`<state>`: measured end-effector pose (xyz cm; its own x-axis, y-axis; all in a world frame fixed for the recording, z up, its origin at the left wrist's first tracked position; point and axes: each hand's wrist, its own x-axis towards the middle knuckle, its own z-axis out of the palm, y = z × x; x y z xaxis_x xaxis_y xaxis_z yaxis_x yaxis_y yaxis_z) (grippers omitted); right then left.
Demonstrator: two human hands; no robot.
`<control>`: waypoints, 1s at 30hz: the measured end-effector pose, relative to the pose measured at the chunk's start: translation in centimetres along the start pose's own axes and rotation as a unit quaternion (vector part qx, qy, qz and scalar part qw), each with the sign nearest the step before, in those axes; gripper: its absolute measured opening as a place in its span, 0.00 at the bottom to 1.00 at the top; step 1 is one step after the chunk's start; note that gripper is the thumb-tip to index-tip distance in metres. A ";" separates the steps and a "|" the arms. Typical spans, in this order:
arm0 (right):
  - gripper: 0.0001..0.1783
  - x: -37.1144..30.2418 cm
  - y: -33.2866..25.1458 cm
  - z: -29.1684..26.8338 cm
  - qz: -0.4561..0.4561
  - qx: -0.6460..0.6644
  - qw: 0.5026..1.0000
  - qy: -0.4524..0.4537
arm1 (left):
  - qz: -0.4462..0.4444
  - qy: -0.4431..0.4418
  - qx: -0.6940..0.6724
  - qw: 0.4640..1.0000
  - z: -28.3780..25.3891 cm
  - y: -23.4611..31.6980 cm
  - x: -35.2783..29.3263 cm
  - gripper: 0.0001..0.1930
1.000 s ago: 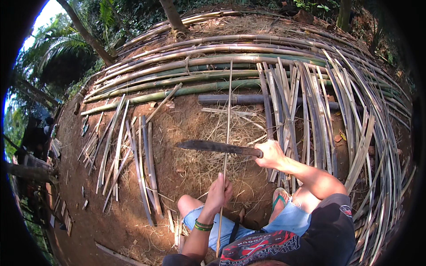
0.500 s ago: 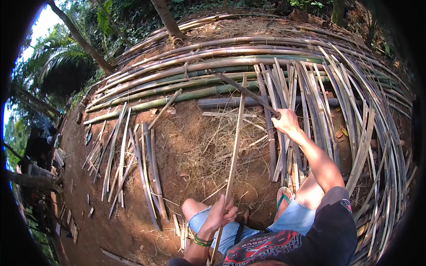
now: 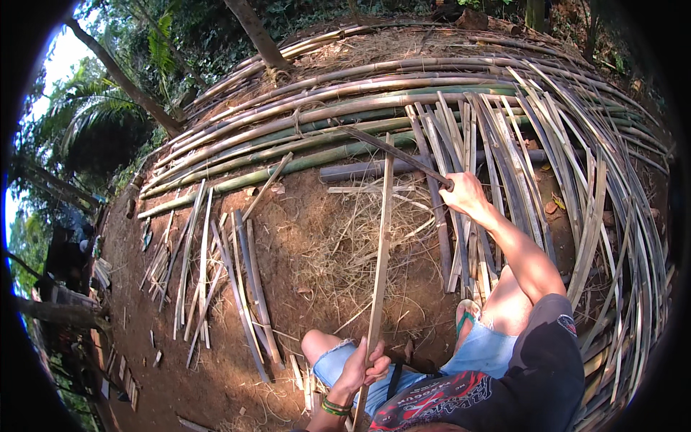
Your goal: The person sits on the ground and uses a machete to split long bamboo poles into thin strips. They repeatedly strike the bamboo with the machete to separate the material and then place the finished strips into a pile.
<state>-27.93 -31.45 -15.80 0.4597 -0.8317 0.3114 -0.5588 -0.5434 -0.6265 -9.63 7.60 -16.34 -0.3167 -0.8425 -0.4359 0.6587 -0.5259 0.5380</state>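
Observation:
A long, pale split-bamboo strip (image 3: 381, 252) rises from my lap, its upper end leaning slightly right. Low in the head view, my left hand (image 3: 365, 367) is closed around its lower part. Farther out and to the right, my right hand (image 3: 464, 194) grips the handle of a long, dark-bladed machete (image 3: 414, 161). The blade slants toward the upper left and crosses the strip near its far end; whether they touch I cannot tell. Thin bamboo shavings (image 3: 360, 245) lie on the dirt beyond my left hand.
Whole bamboo poles (image 3: 288, 137) lie in rows across the far side. Split strips (image 3: 497, 165) are piled at the right, beside my right arm. More strips (image 3: 248, 288) lie on the left ground. A dark pole (image 3: 353, 171) lies under the blade. Trees (image 3: 259, 36) stand behind.
The strip's far end has come lower, toward me, and a little left. My left hand on it has shifted slightly down. My right hand and the machete have hardly moved.

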 end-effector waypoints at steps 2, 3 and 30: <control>0.11 -0.8 -0.9 -0.2 0.007 0.024 1.000 -0.012 | 0.027 0.019 0.001 0.999 -0.4 0.6 0.4 0.28; 0.11 -2.2 -1.5 0.3 -0.006 -0.026 0.997 -0.077 | 0.034 0.028 -0.004 0.999 -0.5 0.4 0.7 0.28; 0.16 -1.2 2.8 0.1 0.098 0.186 0.978 -0.006 | 0.148 0.213 0.296 0.919 -1.0 1.9 2.6 0.14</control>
<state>-30.00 -31.96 -18.02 0.3791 -0.9128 0.1520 -0.3487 -0.2931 -0.8902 -8.57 4.50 -17.17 0.1957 -0.9030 -0.3824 0.1456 -0.3589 0.9220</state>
